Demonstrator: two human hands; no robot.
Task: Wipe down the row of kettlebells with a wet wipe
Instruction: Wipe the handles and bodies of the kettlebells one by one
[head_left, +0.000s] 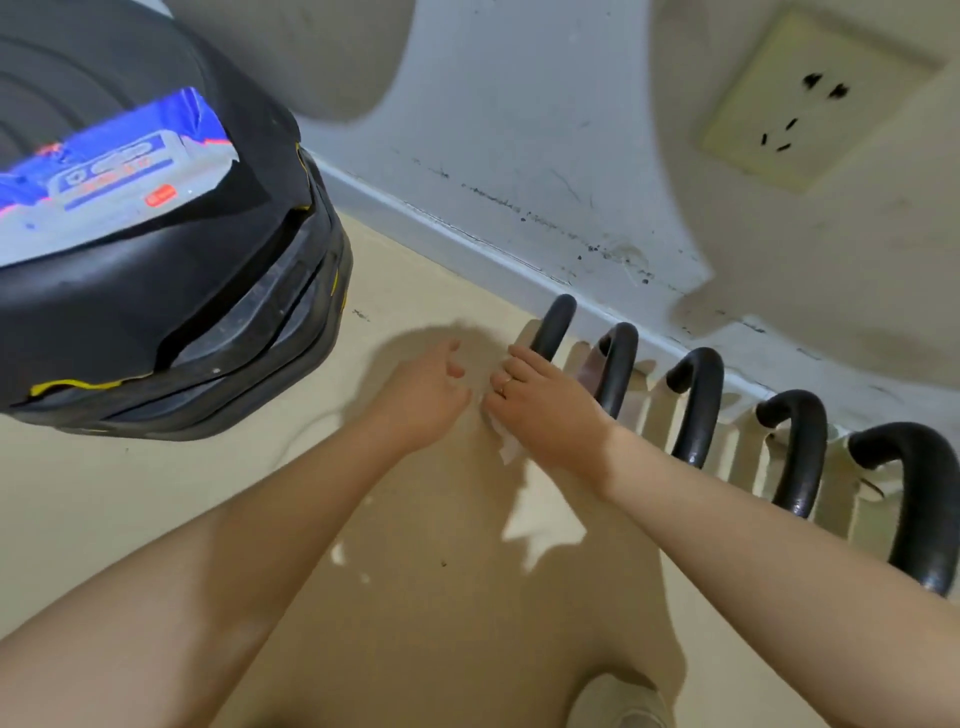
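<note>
Several kettlebells stand in a row along the wall, their black handles rising from pale bodies; the leftmost handle (554, 325) is farthest from me and the nearest handle (919, 499) is at the right edge. My right hand (540, 402) rests against the leftmost kettlebell below its handle, fingers curled over a white wet wipe (508, 446) whose corner hangs out under the palm. My left hand (423, 395) hovers just left of it, fingers loosely apart, holding nothing.
A large black tyre-like object (171, 312) fills the upper left, with a blue and white wipe pack (111, 176) lying on top. A wall socket (810, 98) sits at the upper right above the grey skirting (467, 228). Beige floor (156, 493) lies below.
</note>
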